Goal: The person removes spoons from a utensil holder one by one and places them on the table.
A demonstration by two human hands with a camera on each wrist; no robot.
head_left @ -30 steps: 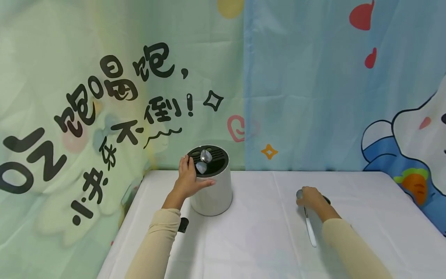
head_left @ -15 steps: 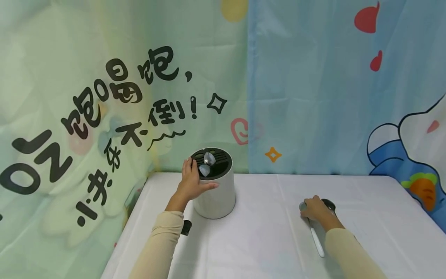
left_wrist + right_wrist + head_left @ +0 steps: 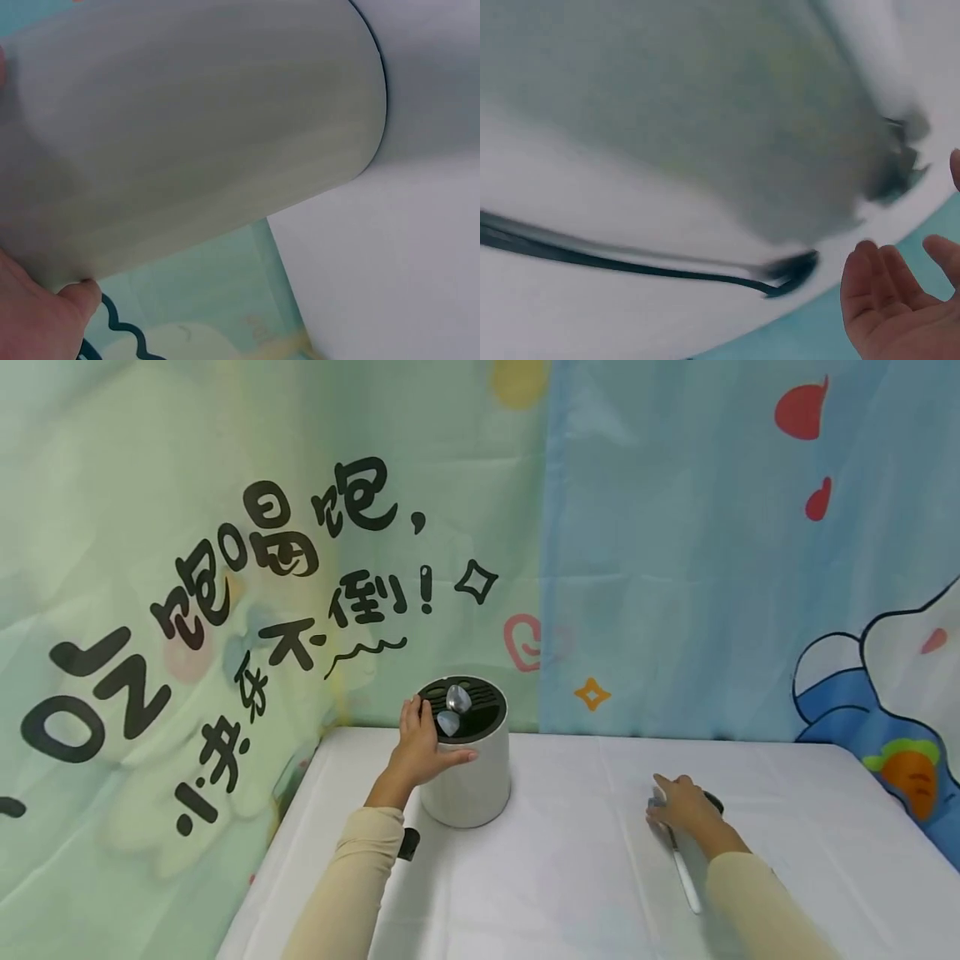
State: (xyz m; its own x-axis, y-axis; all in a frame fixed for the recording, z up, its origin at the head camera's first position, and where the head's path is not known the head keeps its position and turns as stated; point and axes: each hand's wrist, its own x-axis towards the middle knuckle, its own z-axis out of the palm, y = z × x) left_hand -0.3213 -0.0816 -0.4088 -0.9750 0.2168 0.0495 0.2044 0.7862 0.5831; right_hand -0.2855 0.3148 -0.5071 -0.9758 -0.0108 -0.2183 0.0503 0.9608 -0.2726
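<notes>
A white cylindrical utensil holder (image 3: 467,785) with a slotted black top stands on the table. Two silver spoon heads (image 3: 458,698) stick up out of its slots. My left hand (image 3: 423,750) grips the holder's left side, fingers up at the rim and thumb across the front. My right hand (image 3: 684,807) is low at the right, over the head end of a white-handled utensil (image 3: 686,875) lying on the table. Its fingers are loose and spread in the right wrist view. Just beyond that hand is a dark spoon (image 3: 789,274), its long thin handle on the tabletop.
A white cloth covers the table (image 3: 555,860). Behind it hangs a printed curtain (image 3: 675,568), green at the left and blue at the right. A small black block (image 3: 408,843) shows beside my left wrist.
My right hand has loosened over the white-handled utensil, its index finger now stretched out. That utensil has shifted slightly towards me. My left hand keeps its grip on the holder. The head view has turned slightly.
</notes>
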